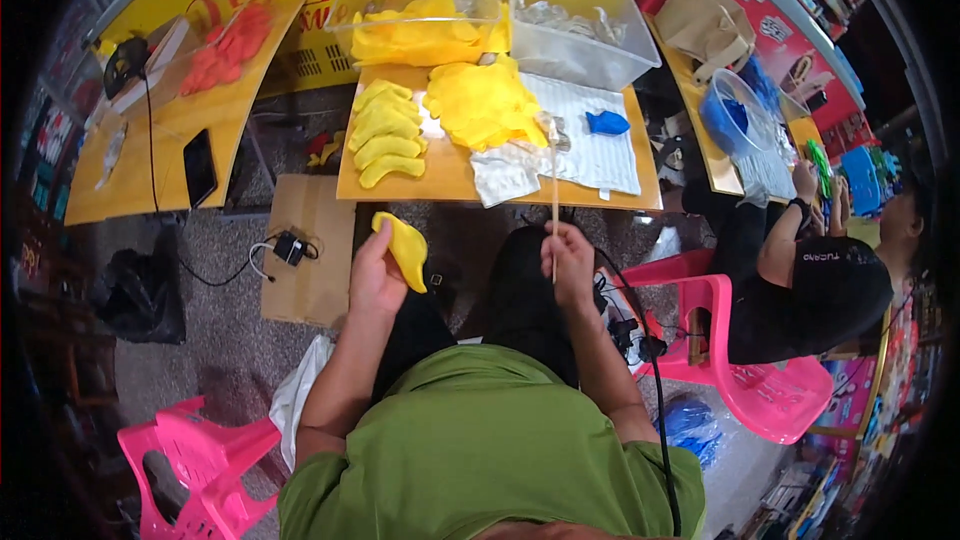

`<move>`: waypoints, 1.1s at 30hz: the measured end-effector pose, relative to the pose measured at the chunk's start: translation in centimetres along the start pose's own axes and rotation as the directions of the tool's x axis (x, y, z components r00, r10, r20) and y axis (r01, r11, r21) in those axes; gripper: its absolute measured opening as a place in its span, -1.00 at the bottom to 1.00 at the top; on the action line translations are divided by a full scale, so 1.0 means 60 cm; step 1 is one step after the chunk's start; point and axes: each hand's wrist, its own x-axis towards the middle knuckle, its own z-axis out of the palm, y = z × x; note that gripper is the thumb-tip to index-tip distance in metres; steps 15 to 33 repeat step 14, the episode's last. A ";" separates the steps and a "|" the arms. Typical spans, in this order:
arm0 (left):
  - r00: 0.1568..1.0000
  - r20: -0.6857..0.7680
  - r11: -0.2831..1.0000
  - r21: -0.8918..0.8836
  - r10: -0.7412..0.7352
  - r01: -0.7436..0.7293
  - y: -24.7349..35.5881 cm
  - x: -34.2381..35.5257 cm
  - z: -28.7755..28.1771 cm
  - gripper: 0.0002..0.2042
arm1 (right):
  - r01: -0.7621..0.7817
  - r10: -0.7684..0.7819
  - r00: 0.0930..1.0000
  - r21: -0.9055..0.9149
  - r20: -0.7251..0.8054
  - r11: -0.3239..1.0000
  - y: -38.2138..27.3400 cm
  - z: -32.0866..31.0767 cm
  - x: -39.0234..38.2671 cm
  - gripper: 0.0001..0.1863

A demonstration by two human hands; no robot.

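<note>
My left hand (pixel 376 278) is closed on a yellow banana-shaped piece (pixel 408 254), held in front of the table's near edge. In my right hand (pixel 570 262) is a thin wooden stick (pixel 555 185), gripped near its lower end and pointing away from me over the table. Its far end lies by a small greyish-white clump (pixel 558 136). On the wooden table (pixel 350 183), a row of stuffed-looking yellow curved pieces (pixel 388 146) sits at the left. A heap of flat yellow pieces (pixel 482 105) lies beside it. Further right, a small blue piece (pixel 607 122) rests on a white ribbed cloth (pixel 618 165).
Two clear plastic bins (pixel 590 60) stand at the back. Left, another table holds red pieces (pixel 228 48) and a phone (pixel 200 167). A black cable (pixel 655 390) runs beside my right arm. Pink chairs (pixel 190 455) stand at both sides; a person in black (pixel 815 290) sits at right.
</note>
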 end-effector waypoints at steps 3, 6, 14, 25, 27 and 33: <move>0.987 0.057 0.988 0.012 -0.153 0.153 -0.030 0.003 0.000 -0.85 | 0.038 -0.049 0.993 -0.104 -0.104 0.994 -0.014 -0.018 0.077 -0.77; 0.972 0.084 0.975 0.061 -0.218 0.213 -0.044 0.002 0.009 -0.85 | 0.070 -0.160 0.955 -0.330 -0.252 0.941 -0.025 -0.032 0.143 -0.71; 0.981 0.133 0.984 0.127 -0.143 0.127 -0.043 0.042 0.036 -0.82 | 0.309 -0.688 0.721 -0.927 0.084 0.211 -0.064 -0.021 0.214 -0.48; 0.981 0.133 0.984 0.127 -0.143 0.127 -0.043 0.042 0.036 -0.82 | 0.309 -0.688 0.721 -0.927 0.084 0.211 -0.064 -0.021 0.214 -0.48; 0.981 0.133 0.984 0.127 -0.143 0.127 -0.043 0.042 0.036 -0.82 | 0.309 -0.688 0.721 -0.927 0.084 0.211 -0.064 -0.021 0.214 -0.48; 0.981 0.133 0.984 0.127 -0.143 0.127 -0.043 0.042 0.036 -0.82 | 0.309 -0.688 0.721 -0.927 0.084 0.211 -0.064 -0.021 0.214 -0.48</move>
